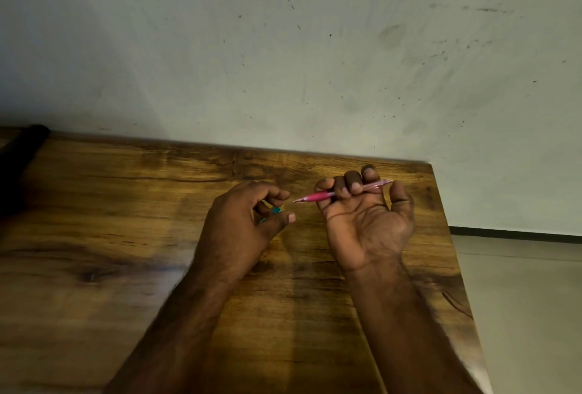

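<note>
My right hand is turned palm up over the wooden table, its fingers curled round a pink pen. The pen lies roughly level, with its tip pointing left. My left hand hovers just left of that tip, fingers curled, and pinches a small teal object between thumb and fingers. Most of the teal object is hidden by the fingers, so I cannot tell what it is. A short gap separates the pen tip from my left fingertips.
A stained pale wall rises right behind the table's far edge. The table's right edge drops to a light floor. A dark object lies at the far left of the tabletop.
</note>
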Motion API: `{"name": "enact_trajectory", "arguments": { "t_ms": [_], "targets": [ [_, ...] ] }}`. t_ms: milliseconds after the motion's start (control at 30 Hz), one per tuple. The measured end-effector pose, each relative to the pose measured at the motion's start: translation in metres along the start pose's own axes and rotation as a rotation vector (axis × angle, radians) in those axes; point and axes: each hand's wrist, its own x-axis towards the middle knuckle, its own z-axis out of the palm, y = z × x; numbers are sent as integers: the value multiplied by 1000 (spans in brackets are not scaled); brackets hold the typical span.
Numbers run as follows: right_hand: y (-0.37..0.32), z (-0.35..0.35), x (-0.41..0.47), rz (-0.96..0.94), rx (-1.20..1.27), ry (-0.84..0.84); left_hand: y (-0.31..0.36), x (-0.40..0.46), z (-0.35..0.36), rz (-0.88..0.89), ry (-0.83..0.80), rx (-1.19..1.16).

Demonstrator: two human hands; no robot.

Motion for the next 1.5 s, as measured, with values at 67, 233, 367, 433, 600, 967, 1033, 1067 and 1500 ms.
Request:
{"name": "enact_trajectory", "arguments": {
  "t_ms": [67,233,367,433,600,967,1033,1067,1500],
  "targets": [
    [1,1,0,0,6,-8,-1,0,0,4,0,0],
    [0,0,-1,-2,33,-31,0,0,0,6,1,24],
    [0,-1,0,-10,31,-15,1,0,-1,0,-4,41],
    [0,-1,0,-5,37,-17,2,0,-2,-1,-2,40],
    [-1,-1,0,-21,30,2,3,-1,-2,13,2,38],
    [-2,-2,1,-25,17,23,2,-1,0,27,1,20],
    [-2,-2,1,-28,20,24,3,-1,0,23,0,17],
    [-2,-2,1,-27,27,23,3,-1,0,21,0,19],
    [-2,-1,2,-40,25,29,1,-1,1,11,1,24]
  ]
}}
